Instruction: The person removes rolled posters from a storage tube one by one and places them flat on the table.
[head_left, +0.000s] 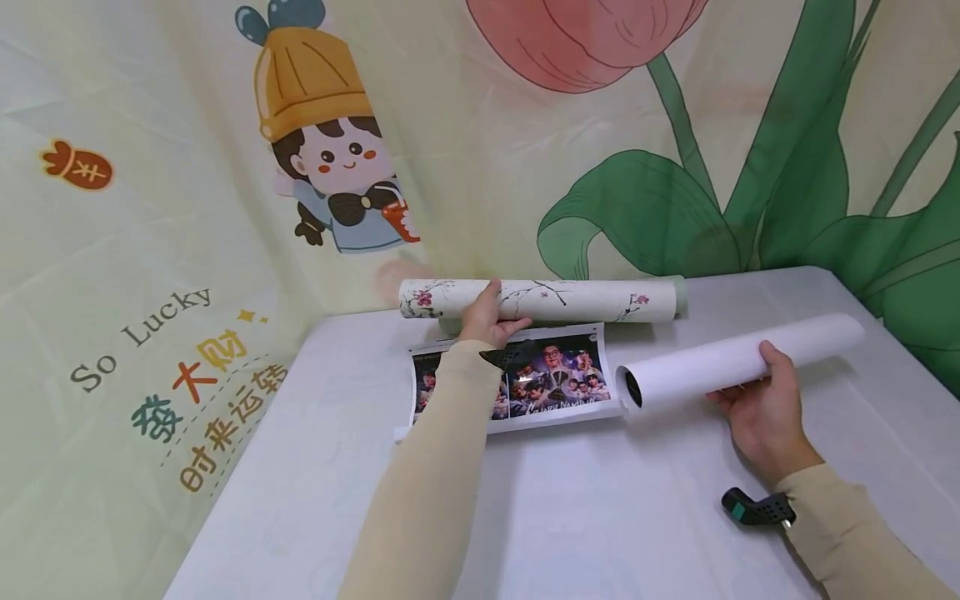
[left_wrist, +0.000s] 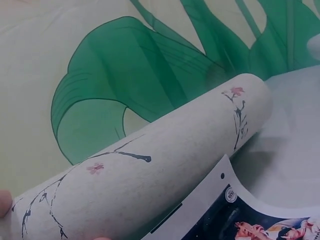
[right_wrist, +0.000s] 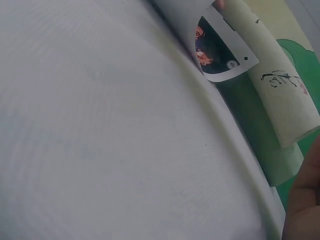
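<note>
My left hand point(head_left: 486, 323) grips a paper roll printed with plum blossom branches point(head_left: 592, 302) near the back edge of the table, thumb over its top. In the left wrist view that blossom-printed roll point(left_wrist: 170, 145) runs diagonally, with only bits of fingers showing. A plain white paper roll point(head_left: 697, 377), its dark hollow end facing left, lies slanted in my right hand point(head_left: 772, 425); the thumb is on its near side, the fingers underneath. Below my left wrist a partly curled photo poster point(head_left: 558, 379) lies on the table, half covered by the forearm.
A pale green roll point(right_wrist: 250, 120) lies beside the blossom roll, mostly hidden in the head view. White cloth covers the table point(head_left: 585, 517). Behind it hangs a printed curtain point(head_left: 465, 167) with tulip and cartoon figures.
</note>
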